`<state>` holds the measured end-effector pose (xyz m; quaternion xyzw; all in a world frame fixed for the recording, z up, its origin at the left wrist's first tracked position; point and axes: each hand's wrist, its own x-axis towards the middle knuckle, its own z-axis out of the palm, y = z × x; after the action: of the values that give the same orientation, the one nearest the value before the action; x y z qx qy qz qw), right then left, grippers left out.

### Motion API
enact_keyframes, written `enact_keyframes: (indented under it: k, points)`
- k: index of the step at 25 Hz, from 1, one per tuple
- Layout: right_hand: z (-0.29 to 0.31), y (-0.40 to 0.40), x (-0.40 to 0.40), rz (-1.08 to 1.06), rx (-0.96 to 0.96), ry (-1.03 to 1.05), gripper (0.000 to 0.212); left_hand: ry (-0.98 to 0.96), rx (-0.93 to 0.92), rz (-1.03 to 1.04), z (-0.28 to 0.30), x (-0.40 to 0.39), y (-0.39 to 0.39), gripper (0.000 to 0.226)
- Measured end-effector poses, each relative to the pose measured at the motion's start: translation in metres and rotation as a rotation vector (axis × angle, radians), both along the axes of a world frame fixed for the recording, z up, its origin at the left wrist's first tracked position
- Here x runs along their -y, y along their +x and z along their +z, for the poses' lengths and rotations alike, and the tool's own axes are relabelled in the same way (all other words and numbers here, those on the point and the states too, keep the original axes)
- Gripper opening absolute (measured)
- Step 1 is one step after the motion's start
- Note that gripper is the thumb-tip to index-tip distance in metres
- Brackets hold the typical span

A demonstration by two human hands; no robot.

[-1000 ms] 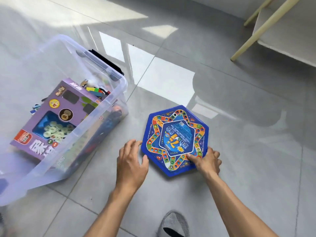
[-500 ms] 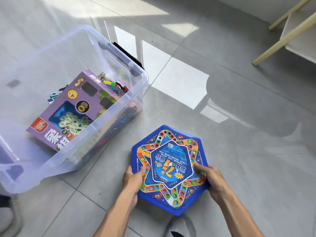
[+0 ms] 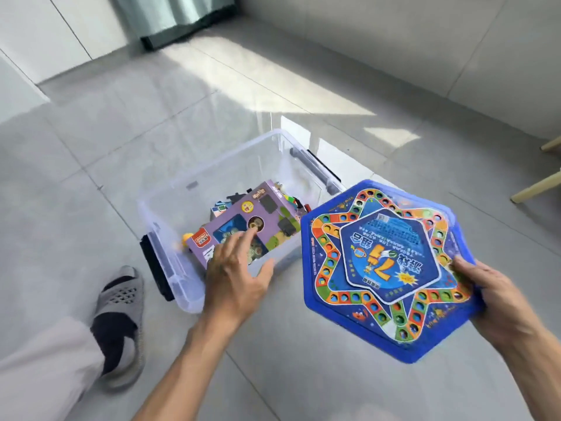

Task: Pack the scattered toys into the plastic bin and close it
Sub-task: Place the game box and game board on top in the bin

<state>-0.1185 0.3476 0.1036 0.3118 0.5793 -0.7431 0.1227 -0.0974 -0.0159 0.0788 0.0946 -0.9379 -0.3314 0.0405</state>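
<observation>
A blue hexagonal board game (image 3: 382, 268) with a coloured star track hangs in the air, right of the clear plastic bin (image 3: 170, 208). My right hand (image 3: 491, 296) grips its right edge. My left hand (image 3: 236, 275) is off the game, fingers spread, over the bin's near wall and in front of the purple toy box (image 3: 243, 220) that lies inside. Small toys sit behind the purple box in the bin. The bin has no lid on it.
My left foot in a grey slipper (image 3: 121, 317) stands on the tiled floor left of the bin. Pale wooden furniture legs (image 3: 537, 186) show at the right edge. A curtain (image 3: 173, 16) hangs at the back by a wall.
The blue game was lifted off the floor with both hands; now only my right hand holds it and my left hand has let go and moved toward the bin. The view swung left.
</observation>
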Motion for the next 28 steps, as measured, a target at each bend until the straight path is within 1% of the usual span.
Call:
enact_keyframes:
  k: [1, 2, 3, 4, 5, 7, 10, 13, 16, 17, 19, 21, 23, 24, 25, 26, 28]
  points:
    - [0.012, -0.008, 0.006, 0.006, -0.019, 0.013, 0.02, -0.181, 0.092, -0.034, -0.007, 0.009, 0.002, 0.052]
    - [0.023, -0.015, 0.015, 0.022, -0.028, 0.021, 0.02, -0.271, 0.171, -0.056, -0.018, 0.015, 0.008, 0.049]
    - [0.031, -0.022, 0.026, 0.042, -0.035, 0.025, 0.019, -0.316, 0.163, -0.084, -0.029, 0.019, 0.016, 0.042]
    - [0.038, -0.029, 0.04, 0.068, -0.039, 0.03, 0.017, -0.301, 0.122, -0.101, -0.037, 0.024, 0.025, 0.036]
    - [0.042, -0.038, 0.056, 0.096, -0.042, 0.031, 0.016, -0.245, 0.078, -0.098, -0.04, 0.027, 0.032, 0.033]
    - [0.046, -0.057, 0.096, 0.162, -0.045, 0.043, 0.013, -0.137, 0.055, -0.093, -0.037, 0.037, 0.04, 0.033]
    - [0.03, -0.088, 0.167, 0.269, -0.014, 0.141, 0.013, -0.21, 0.0, -0.111, -0.036, 0.054, 0.055, 0.021]
    - [-0.001, -0.103, 0.222, 0.398, 0.079, 0.19, 0.014, -0.171, -0.111, -0.11, -0.039, 0.063, 0.068, 0.025]
    - [-0.022, -0.101, 0.24, 0.503, 0.239, 0.119, 0.015, -0.133, -0.201, -0.086, -0.041, 0.071, 0.071, 0.029]
    - [-0.027, -0.102, 0.24, 0.55, 0.246, 0.138, 0.017, -0.141, -0.209, -0.082, -0.041, 0.073, 0.071, 0.029]
    - [-0.034, -0.107, 0.238, 0.718, 0.227, 0.281, 0.025, -0.142, -0.212, -0.053, -0.042, 0.076, 0.072, 0.029]
    - [-0.036, -0.11, 0.234, 0.856, 0.227, 0.434, 0.034, -0.051, -0.163, 0.034, -0.037, 0.072, 0.072, 0.031]
    - [-0.036, -0.106, 0.23, 0.904, 0.249, 0.427, 0.038, 0.05, 0.021, 0.218, -0.022, 0.063, 0.068, 0.047]
    - [-0.035, -0.101, 0.228, 0.92, 0.27, 0.377, 0.035, 0.095, 0.134, 0.339, -0.014, 0.06, 0.063, 0.056]
    - [-0.033, -0.093, 0.225, 0.932, 0.294, 0.305, 0.029, 0.161, 0.226, 0.46, -0.007, 0.06, 0.058, 0.059]
    - [-0.033, -0.085, 0.22, 0.938, 0.318, 0.224, 0.022, 0.244, 0.285, 0.558, -0.002, 0.064, 0.052, 0.055]
    - [-0.033, -0.065, 0.211, 0.929, 0.346, 0.088, 0.014, 0.407, 0.331, 0.693, 0.001, 0.075, 0.042, 0.038]
